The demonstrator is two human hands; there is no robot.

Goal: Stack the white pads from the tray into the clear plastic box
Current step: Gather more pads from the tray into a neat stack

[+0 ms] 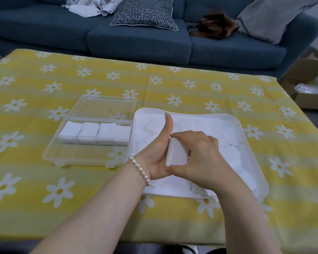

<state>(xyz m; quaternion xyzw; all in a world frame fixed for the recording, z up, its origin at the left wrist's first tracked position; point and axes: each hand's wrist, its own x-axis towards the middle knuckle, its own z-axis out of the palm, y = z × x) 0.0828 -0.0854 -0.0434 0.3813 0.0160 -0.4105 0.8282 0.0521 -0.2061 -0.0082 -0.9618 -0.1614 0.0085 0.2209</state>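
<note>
Your right hand (200, 156) has its fingers curled over the top of a small stack of white pads (176, 153), thumb tucked under the near end, and that wraparound grip looks meant to square the edges so the bundle goes in as one block. Your left hand (159, 154) backs it up: palm flat against the stack's left face, thumb standing straight up, acting as a wall to press against. Whether its other fingers curl behind the stack, you can't tell from here.

You're holding all this just above the white tray (250, 125), where loose pads (231, 153) lie scattered, handy for topping up the bundle.

To the left, touching the tray, sits the clear plastic box (59, 153), lid (106, 105) folded back flat. Four neat stacks (95, 132) fill its far row; the near row shows bare, so that's likely where this bundle belongs.
</note>
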